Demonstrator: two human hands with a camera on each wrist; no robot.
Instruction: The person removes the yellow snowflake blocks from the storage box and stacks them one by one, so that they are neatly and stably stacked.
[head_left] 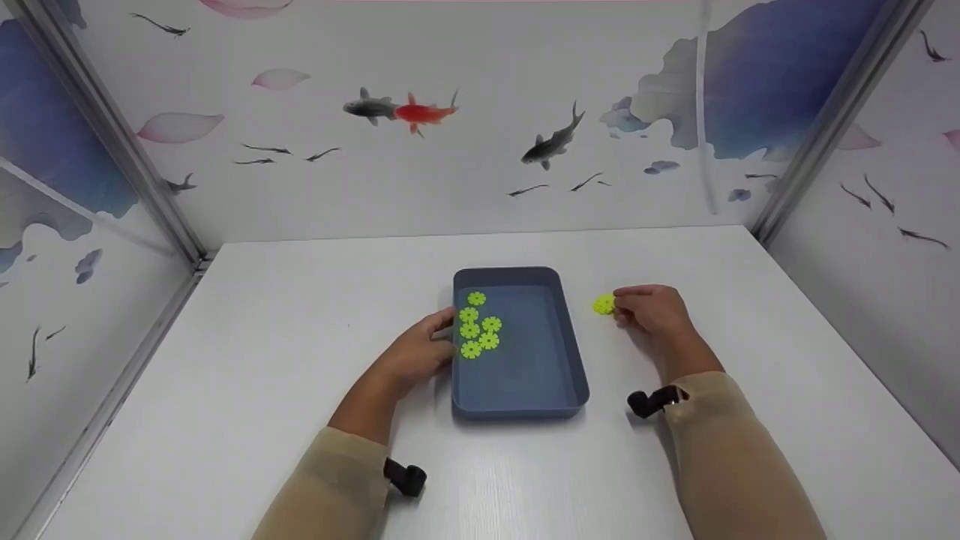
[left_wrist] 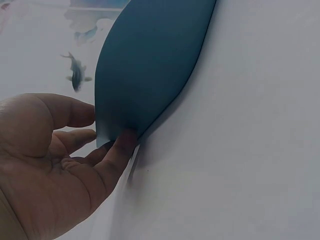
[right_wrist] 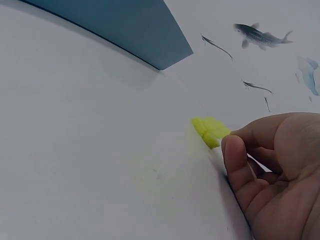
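A blue-grey rectangular tray (head_left: 536, 367) lies on the white table. Along its left side, inside, are several flat yellow-green snowflake discs (head_left: 470, 331) with notched rims. My left hand (head_left: 415, 352) is at the tray's left wall, and its fingertips touch the outside. In the left wrist view, the fingers (left_wrist: 120, 155) of that hand reach the wall's outer face and lower edge. To the right of the tray, my right hand (head_left: 654, 309) pinches a yellow-green snowflake disc (right_wrist: 210, 131) between thumb and index finger, close over the table; the fingertips hide part of it.
The white table (head_left: 300, 300) is bounded by printed panels at the back and both sides, with fish, petals and blue leaf shapes. Metal posts (head_left: 832, 120) stand at the back corners. Black wrist-camera mounts (head_left: 405, 478) stick out beside both sleeves.
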